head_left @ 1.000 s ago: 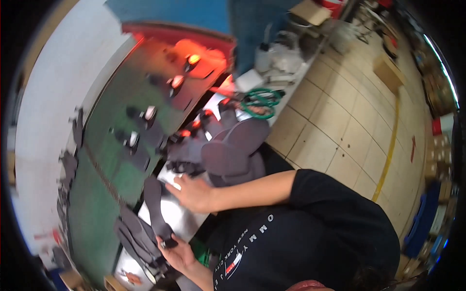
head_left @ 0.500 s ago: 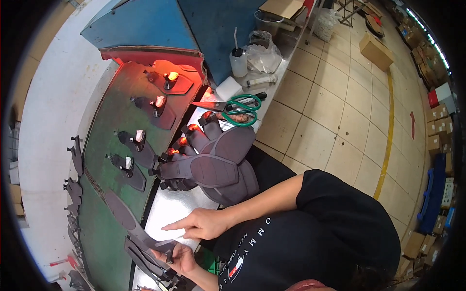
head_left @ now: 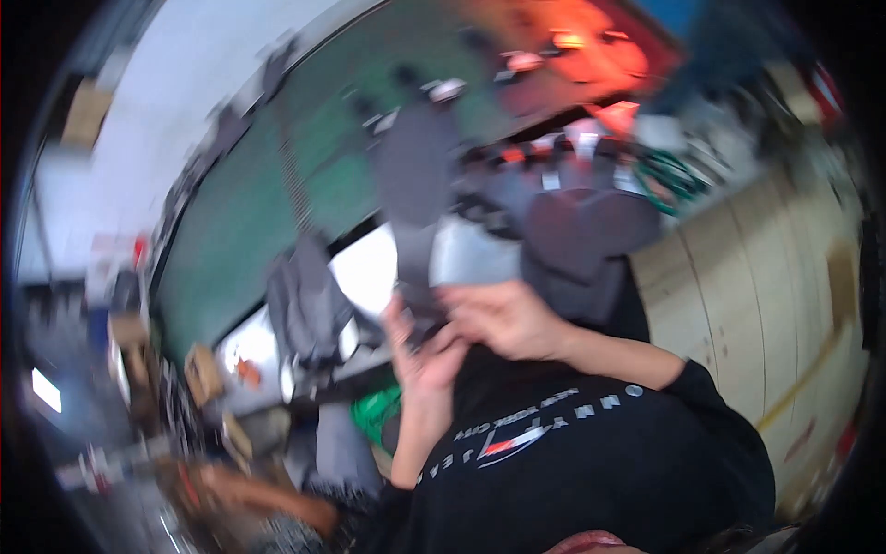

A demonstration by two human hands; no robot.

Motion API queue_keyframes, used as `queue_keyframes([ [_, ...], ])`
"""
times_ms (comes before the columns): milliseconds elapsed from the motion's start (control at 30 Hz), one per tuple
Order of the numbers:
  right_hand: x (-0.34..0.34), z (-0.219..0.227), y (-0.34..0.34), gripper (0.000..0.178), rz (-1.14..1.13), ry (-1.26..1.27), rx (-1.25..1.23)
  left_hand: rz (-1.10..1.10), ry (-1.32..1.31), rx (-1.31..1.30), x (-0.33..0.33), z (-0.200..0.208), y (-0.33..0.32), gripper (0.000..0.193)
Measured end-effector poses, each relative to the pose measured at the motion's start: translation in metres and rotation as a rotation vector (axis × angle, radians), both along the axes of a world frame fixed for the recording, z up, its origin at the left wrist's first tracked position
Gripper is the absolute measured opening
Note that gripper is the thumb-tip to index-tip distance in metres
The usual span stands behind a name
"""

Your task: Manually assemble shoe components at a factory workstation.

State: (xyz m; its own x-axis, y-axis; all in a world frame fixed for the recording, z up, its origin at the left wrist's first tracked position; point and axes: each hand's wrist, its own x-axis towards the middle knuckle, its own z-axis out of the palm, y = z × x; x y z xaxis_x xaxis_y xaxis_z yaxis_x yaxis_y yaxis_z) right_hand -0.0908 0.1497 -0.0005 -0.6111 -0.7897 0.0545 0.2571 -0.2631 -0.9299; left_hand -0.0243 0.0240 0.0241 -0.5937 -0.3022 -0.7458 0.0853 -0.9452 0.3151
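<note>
A dark grey shoe sole (head_left: 414, 175) points away from me, its wide front end over the green conveyor belt. At its near, heel end, my left hand (head_left: 426, 358) is closed round it. My right hand (head_left: 509, 319) is closed at the same end from the right, thumb and fingers against the sole; motion blur hides the exact grip. Right of the held sole lies a pile of similar grey soles with heels (head_left: 581, 240). To the left, more grey soles (head_left: 309, 300) are stacked at the belt's near edge.
The green conveyor belt (head_left: 221, 208) carries several heeled pieces under a red-orange glow at the far right. Green-handled scissors (head_left: 666, 180) lie beyond the pile. Another person's arm (head_left: 268, 499) shows at lower left. Tiled floor (head_left: 738, 268) lies to the right.
My view has swung left, bringing another person's arm into sight. The held sole now stands more upright in front of me. My right hand, pointing before, has come to the sole's heel end.
</note>
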Motion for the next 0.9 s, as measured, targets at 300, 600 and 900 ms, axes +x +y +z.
queue_keyframes([
  [300, -0.011, 0.018, 0.000, 0.049, 0.404, -0.418, 0.086, 0.029, 0.261, -0.347, 0.018, -0.012, -0.019, 0.031],
  [600, 0.007, 0.012, -0.005, 0.046, 0.292, -0.614, 0.122, 0.164, 0.079, -1.061, 0.006, -0.028, -0.013, 0.063],
  [900, -0.001, 0.022, 0.008, 0.024, 0.315, -0.310, 0.315, 0.172, 0.019, -0.899, 0.012, -0.017, -0.023, 0.078],
])
